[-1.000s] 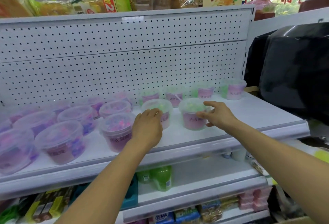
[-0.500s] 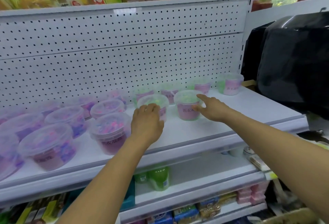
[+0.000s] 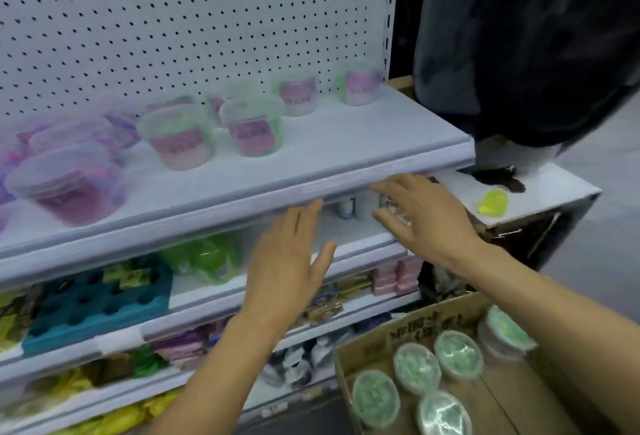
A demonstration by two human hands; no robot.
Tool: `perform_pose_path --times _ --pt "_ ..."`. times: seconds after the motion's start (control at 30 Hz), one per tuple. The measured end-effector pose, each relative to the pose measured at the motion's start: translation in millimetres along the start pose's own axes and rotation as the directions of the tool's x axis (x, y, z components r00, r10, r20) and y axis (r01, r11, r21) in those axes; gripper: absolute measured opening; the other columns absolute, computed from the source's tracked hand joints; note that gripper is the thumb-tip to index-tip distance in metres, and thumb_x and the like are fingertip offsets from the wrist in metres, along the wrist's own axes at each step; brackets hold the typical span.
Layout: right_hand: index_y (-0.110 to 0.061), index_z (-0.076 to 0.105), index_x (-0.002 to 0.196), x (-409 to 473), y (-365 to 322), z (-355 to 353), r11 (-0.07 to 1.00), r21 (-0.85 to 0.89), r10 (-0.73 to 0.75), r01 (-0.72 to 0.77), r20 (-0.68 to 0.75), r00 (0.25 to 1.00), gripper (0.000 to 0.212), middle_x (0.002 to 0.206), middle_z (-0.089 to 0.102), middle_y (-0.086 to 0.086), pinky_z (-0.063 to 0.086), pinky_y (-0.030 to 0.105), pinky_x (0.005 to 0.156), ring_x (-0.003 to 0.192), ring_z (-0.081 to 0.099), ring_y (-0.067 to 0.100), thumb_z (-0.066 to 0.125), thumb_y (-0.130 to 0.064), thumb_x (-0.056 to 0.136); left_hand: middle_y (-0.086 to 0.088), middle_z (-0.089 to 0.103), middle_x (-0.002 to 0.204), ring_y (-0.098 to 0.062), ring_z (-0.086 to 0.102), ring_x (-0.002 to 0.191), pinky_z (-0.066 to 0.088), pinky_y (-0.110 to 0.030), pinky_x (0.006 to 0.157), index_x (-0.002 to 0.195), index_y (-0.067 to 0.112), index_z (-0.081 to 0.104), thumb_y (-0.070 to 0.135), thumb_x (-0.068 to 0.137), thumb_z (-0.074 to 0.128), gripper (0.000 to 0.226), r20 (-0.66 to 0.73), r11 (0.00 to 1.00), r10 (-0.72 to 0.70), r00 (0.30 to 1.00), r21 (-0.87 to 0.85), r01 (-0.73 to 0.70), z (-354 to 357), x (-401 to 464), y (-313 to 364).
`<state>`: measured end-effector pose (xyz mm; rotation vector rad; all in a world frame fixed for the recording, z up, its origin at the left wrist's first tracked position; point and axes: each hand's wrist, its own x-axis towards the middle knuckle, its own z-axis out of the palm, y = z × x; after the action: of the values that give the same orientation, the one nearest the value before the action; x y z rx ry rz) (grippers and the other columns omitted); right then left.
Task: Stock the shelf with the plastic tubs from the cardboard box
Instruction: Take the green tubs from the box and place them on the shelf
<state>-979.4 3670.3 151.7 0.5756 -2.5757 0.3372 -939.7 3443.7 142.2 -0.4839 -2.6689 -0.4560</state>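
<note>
Hands are both empty and both in front of the shelf's front edge; the left hand (image 3: 289, 261) is flat, fingers straight and close together, pointing up toward the lip of the white shelf (image 3: 346, 144), thumb spread off to the side; the right hand (image 3: 424, 216) sits just beside it, fingers spread and loosely bent, holding nothing, its fingertips level with the shelf lip; the whole view is blurred. Up on the shelf, two tubs stand close together near the middle, the left green tub (image 3: 178, 138) and the right green tub (image 3: 252, 126), both upright with lids on and pink labels facing out; more tubs stand along the pegboard back (image 3: 173, 36), two of them far right; a purple tub (image 3: 69, 185) sits at the front left with others of its kind behind. Low on the right, the cardboard box (image 3: 377, 337) is open, with lidded tubs in the box (image 3: 417, 367) seen from above, green contents under clear lids, five in view. Lower shelves carry a blue tray (image 3: 97, 303) and green bottles (image 3: 207, 258); a black bag (image 3: 526, 47) hangs at the right.
</note>
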Motion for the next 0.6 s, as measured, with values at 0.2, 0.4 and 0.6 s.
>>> perform_pose_path --times 0.2,0.4,0.6 --pt "-0.029 0.052 0.131 -106.7 82.4 47.0 0.972 0.056 0.206 -0.229 0.275 0.939 0.04 0.12 0.055 -0.003 0.053 0.037 0.069 0.111 0.054 0.02 0.05 -0.044 0.093 0.008 0.035 0.15 -0.015 0.035 0.135 0.039 -0.033 0.104 0.147 0.033 0.025 0.05 0.096 0.041 0.057 0.371 0.942 -0.203 0.906 -0.18 0.284 119.2 -50.0 62.9" --pt "-0.03 0.054 0.126 -214.1 130.6 119.9 0.826 0.028 0.391 -0.562 0.689 0.61 0.04 0.128 0.059 -0.003 0.051 0.036 0.087 0.108 0.06 0.017 0.052 -0.047 0.09 -0.008 0.061 0.124 -0.026 0.06 0.109 0.049 -0.039 0.092 0.129 0.015 0.049 0.027 0.091 0.06 0.041 0.717 0.641 -0.402 0.569 -0.224 0.734 254.3 -105.3 76.0" --pt "-0.023 0.047 0.136 -292.5 150.3 203.7 0.692 -0.081 0.407 -0.718 0.865 0.294 0.045 0.14 0.048 0.003 0.038 0.028 0.1 0.125 0.048 0.02 0.056 -0.033 0.093 -0.015 0.052 0.133 -0.032 0.056 0.112 0.055 -0.038 0.076 0.138 0.011 0.042 0.041 0.088 0.062 0.061 0.838 -0.016 -0.541 -0.066 0.068 0.998 358.4 -149.4 63.7"
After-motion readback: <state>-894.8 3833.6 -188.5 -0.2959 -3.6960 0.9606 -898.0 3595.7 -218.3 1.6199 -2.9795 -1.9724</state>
